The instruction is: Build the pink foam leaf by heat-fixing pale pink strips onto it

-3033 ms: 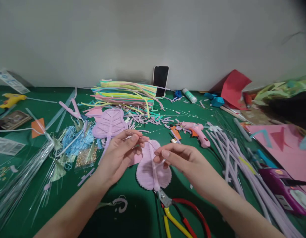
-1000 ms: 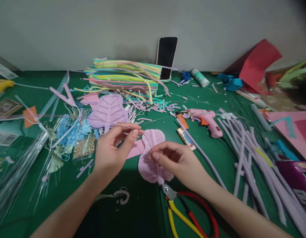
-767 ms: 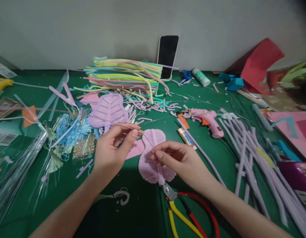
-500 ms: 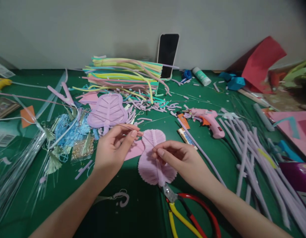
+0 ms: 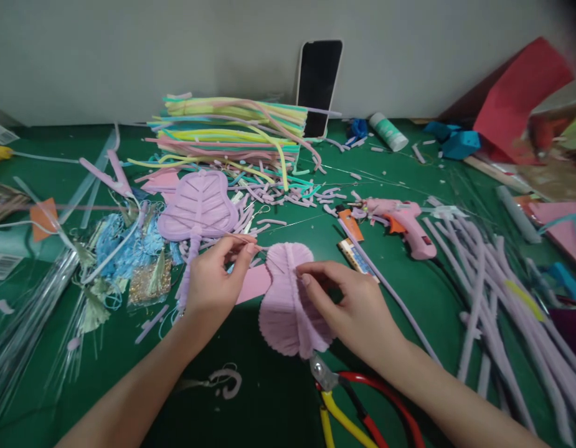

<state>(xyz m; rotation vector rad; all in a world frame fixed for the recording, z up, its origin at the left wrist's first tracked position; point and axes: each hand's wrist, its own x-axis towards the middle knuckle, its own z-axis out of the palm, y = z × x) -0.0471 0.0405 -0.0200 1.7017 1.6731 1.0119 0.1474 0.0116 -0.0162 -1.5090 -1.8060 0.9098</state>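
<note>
My left hand (image 5: pixel 215 286) pinches a thin wire between thumb and forefinger, just left of a lilac pipe-cleaner leaf (image 5: pixel 284 298) lying on the green table (image 5: pixel 250 398). My right hand (image 5: pixel 350 305) rests on the leaf's right side, its fingers pinched at the leaf's upper edge near the wire's other end. A second, larger lilac leaf (image 5: pixel 198 205) lies behind my left hand. A flat pink piece (image 5: pixel 253 283) sits between the hands.
Red and yellow handled pliers (image 5: pixel 353 404) lie below the leaf. A pink glue gun (image 5: pixel 402 218) and long lilac pipe cleaners (image 5: pixel 484 280) are at the right. A stack of coloured pipe cleaners (image 5: pixel 231 134) and a phone (image 5: pixel 318 87) stand at the back. Blue tassels (image 5: pixel 124 242) lie left.
My right hand has moved down onto the lilac leaf and closer to my left hand. The view has tilted down a little.
</note>
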